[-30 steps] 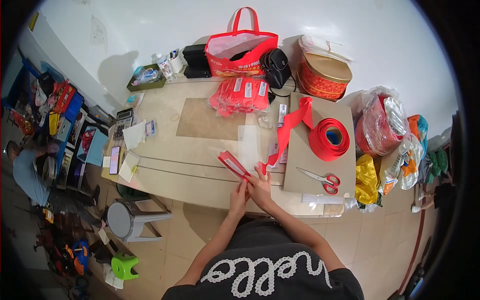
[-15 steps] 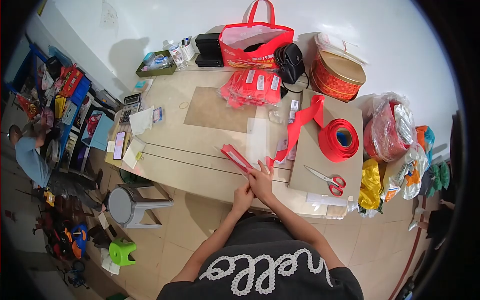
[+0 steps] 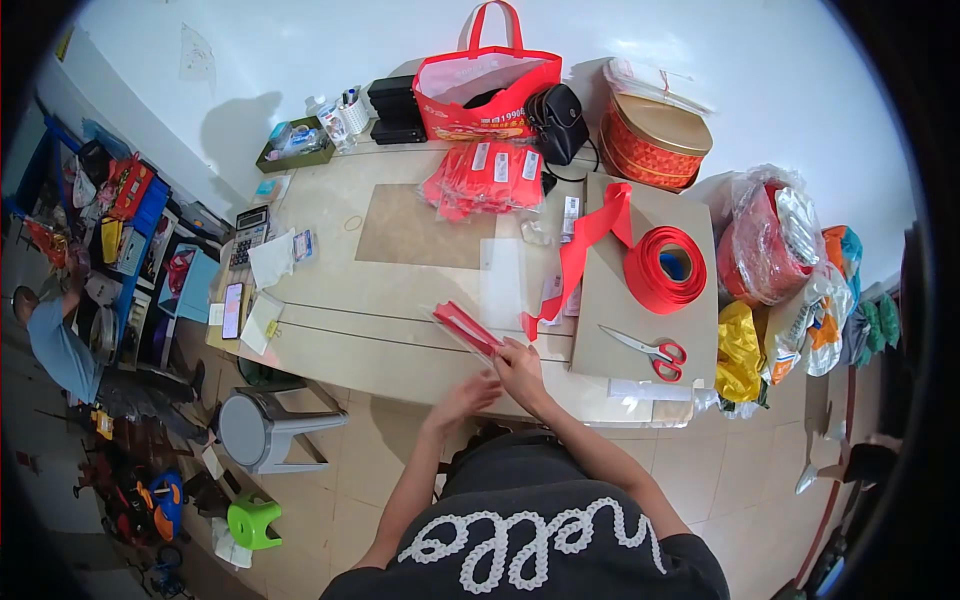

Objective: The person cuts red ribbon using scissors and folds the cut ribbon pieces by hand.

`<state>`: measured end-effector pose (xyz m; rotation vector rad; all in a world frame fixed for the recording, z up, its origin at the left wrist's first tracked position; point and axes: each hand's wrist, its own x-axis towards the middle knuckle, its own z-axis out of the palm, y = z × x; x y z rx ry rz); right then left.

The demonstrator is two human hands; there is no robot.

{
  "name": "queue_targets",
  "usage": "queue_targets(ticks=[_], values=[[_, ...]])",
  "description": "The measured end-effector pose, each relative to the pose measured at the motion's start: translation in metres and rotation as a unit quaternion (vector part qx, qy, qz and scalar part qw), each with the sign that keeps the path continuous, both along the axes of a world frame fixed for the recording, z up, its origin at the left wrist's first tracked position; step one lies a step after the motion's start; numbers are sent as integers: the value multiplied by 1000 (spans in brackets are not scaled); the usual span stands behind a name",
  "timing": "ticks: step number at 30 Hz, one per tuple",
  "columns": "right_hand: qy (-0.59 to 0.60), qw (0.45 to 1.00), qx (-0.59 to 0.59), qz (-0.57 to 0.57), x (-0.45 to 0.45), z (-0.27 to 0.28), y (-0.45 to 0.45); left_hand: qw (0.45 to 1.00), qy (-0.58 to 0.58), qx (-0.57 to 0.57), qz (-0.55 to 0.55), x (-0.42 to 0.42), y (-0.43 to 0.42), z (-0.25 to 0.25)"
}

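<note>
Near the table's front edge, my right hand [image 3: 521,373] is closed on the lower end of a clear plastic bag with folded red ribbon [image 3: 466,328] inside. The bag slants up and left over the tabletop. My left hand [image 3: 468,397] is apart from it, just to the lower left, fingers stretched out and slightly blurred, holding nothing. To the right, a red ribbon strip [image 3: 574,262] trails from the ribbon roll [image 3: 665,270], its cut end on the table beside a white strip [image 3: 502,280]. Red-handled scissors [image 3: 652,352] lie on the cardboard [image 3: 620,345].
A pile of bagged red ribbon packs [image 3: 485,180] lies before a red tote bag [image 3: 487,95] and black purse [image 3: 556,122]. A calculator [image 3: 249,238] and phone [image 3: 232,311] are at left. A grey stool [image 3: 262,425] stands on the floor; another person [image 3: 62,340] is farther left.
My left hand has let go of the bag's lower end and moved left, opening its fingers. My right hand keeps hold, now away from the ribbon's cut end. The view has shifted slightly.
</note>
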<state>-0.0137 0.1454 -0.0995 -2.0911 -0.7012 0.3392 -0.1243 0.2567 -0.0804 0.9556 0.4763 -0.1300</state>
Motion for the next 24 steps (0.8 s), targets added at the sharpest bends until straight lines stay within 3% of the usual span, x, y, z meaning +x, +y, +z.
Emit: queue_targets(ticks=[1, 4, 7, 10, 13, 16, 24], values=[[-15, 1000, 9, -1, -3, 10, -1, 993, 26, -105, 56, 0, 6, -5], [-53, 998, 19, 3, -16, 28, 1, 946, 3, -211, 244, 28, 22, -15], [-90, 996, 9, 2, -19, 31, 4, 944, -86, -119, 295, 37, 4, -29], [-116, 993, 9, -14, -11, 30, 3, 955, -32, 186, 227, 18, -37, -24], [-120, 993, -13, -7, -4, 28, 2, 969, -2, 142, 202, 14, -51, 0], [-133, 990, -55, 6, -7, 18, 0, 976, 50, 89, 191, 24, -38, -8], [-140, 988, -55, -10, -10, 12, 0, 977, -3, 143, 157, 23, -38, -24]])
